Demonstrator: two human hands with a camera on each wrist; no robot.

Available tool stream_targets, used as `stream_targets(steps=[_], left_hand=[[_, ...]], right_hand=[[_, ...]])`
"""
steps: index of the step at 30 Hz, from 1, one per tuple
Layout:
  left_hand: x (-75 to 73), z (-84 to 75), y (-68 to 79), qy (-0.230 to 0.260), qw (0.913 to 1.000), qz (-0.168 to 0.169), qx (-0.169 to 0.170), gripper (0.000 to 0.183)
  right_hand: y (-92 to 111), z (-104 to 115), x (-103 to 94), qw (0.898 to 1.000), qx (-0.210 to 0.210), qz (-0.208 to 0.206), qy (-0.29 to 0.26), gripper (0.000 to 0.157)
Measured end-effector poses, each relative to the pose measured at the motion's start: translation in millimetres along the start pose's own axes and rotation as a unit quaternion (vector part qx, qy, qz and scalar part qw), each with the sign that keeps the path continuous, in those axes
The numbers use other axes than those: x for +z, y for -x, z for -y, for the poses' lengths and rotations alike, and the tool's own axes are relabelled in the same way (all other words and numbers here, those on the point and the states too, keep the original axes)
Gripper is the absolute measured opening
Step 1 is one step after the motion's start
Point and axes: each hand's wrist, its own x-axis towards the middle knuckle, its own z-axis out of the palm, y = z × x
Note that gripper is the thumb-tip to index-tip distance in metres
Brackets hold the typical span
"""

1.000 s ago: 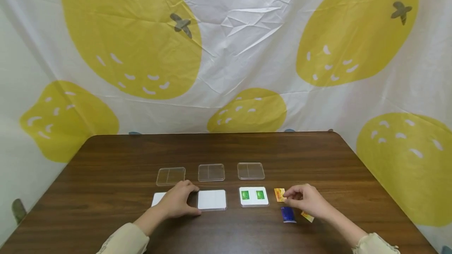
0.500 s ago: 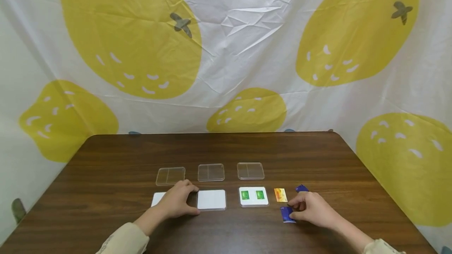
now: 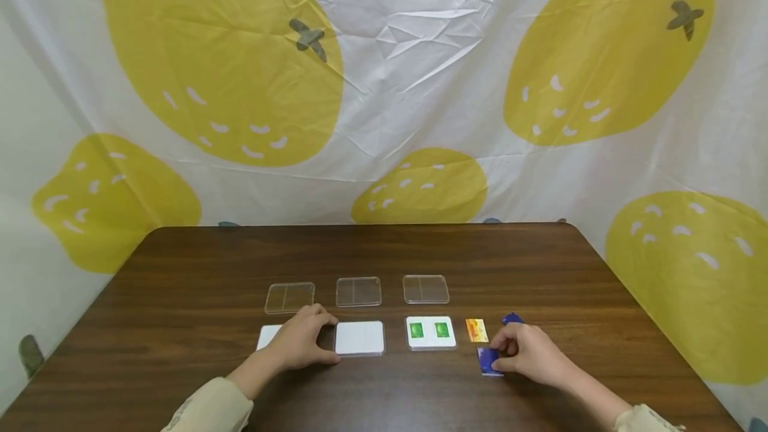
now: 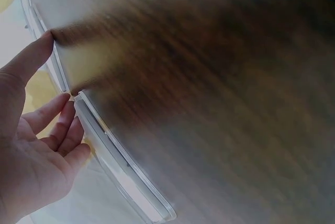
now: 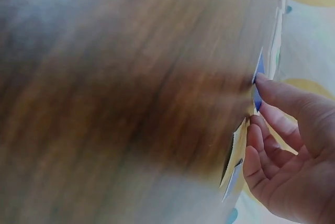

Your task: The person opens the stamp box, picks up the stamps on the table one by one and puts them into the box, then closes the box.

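Note:
My left hand (image 3: 297, 342) arches at the left end of the middle clear plastic case (image 3: 360, 339), which bears a plain white insert. Its thumb and fingertips lie apart near that case's left corners. Under the hand, another white insert (image 3: 268, 336) is partly hidden. My right hand (image 3: 528, 357) pinches the right edge of a small blue stamp-like paper piece (image 3: 487, 360) on the table; in the right wrist view, the thumb touches this blue piece (image 5: 257, 96). An orange and yellow piece (image 3: 477, 330) lies just beyond it. A second blue piece (image 3: 513, 318) shows behind the hand.
Three clear divided lids (image 3: 425, 289) lie in a row farther back on the brown wood table (image 3: 204, 285). The right case (image 3: 431, 341) carries two green pieces on its white insert. Behind the table hangs a white cloth with yellow fruit (image 3: 420, 185).
My right hand has moved down from beside the orange and yellow piece to the blue one and now pinches its edge. The second blue piece came into view. My left hand stayed put.

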Motion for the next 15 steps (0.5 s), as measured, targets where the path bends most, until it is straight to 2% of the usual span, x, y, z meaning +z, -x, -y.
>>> stream_targets(steps=[9,15], left_hand=[[1.1,1.2,0.2,0.0,1.0,-0.002,0.001,0.056],[0.7,0.6,0.6,0.004,1.0,-0.002,-0.003,0.056]], right_hand=[[-6.1,-5.7,-2.0,0.995,0.009,0.033,-0.091,0.007],[-10.1,-7.7,-5.1,0.994,0.026,0.055,-0.096,0.005]])
